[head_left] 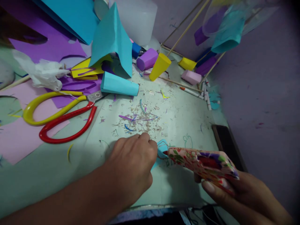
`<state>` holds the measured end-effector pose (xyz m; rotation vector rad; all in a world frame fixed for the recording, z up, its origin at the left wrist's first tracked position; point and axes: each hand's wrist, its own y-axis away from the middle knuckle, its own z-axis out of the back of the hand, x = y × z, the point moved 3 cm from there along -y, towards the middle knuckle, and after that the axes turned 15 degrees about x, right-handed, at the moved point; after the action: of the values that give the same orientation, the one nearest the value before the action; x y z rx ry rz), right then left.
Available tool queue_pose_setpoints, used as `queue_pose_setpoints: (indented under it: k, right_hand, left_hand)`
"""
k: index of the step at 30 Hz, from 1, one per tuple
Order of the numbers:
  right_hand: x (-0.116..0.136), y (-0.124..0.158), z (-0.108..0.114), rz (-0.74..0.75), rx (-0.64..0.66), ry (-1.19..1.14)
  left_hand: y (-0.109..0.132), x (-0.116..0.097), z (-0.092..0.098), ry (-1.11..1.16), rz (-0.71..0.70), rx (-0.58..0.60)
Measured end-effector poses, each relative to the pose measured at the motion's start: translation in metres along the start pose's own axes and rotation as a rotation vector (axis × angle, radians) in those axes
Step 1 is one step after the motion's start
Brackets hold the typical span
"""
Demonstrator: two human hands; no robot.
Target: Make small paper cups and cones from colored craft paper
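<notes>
My left hand (132,164) rests on the pale green work surface (182,122), its fingers curled and pinching a small light-blue paper piece (161,150). My right hand (236,195) grips a flower-patterned glue gun (203,162) at the lower right. The gun's tip points left and touches the blue paper piece right beside my left fingertips. Most of the paper piece is hidden under my left hand.
Yellow-and-red scissors (58,115) lie at the left. Rolled paper cones, blue (119,84), yellow (159,66) and purple (147,58), sit at the back with sheets of blue, purple and pink paper. Thin wooden sticks (185,26), markers (206,93) and paper scraps (140,118) lie about.
</notes>
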<state>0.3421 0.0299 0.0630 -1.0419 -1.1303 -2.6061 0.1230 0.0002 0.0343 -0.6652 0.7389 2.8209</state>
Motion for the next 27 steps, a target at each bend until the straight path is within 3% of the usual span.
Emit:
queue_pose_setpoints:
  k: [9, 16, 20, 27]
  right_hand:
    - [0.01, -0.008, -0.005, 0.065, 0.174, 0.117]
    - [-0.004, 0.0, -0.002, 0.006, 0.112, 0.073]
    - [-0.009, 0.003, 0.001, -0.031, 0.144, 0.042]
    - [-0.022, 0.004, 0.018, -0.082, 0.078, -0.101]
  left_hand:
    - [-0.001, 0.0, 0.001, -0.002, -0.001, -0.039]
    - [0.0, 0.001, 0.0, 0.0, -0.002, -0.032]
    - [0.0, 0.001, 0.001, -0.003, 0.013, -0.007]
    - [0.0, 0.001, 0.002, 0.008, 0.059, 0.071]
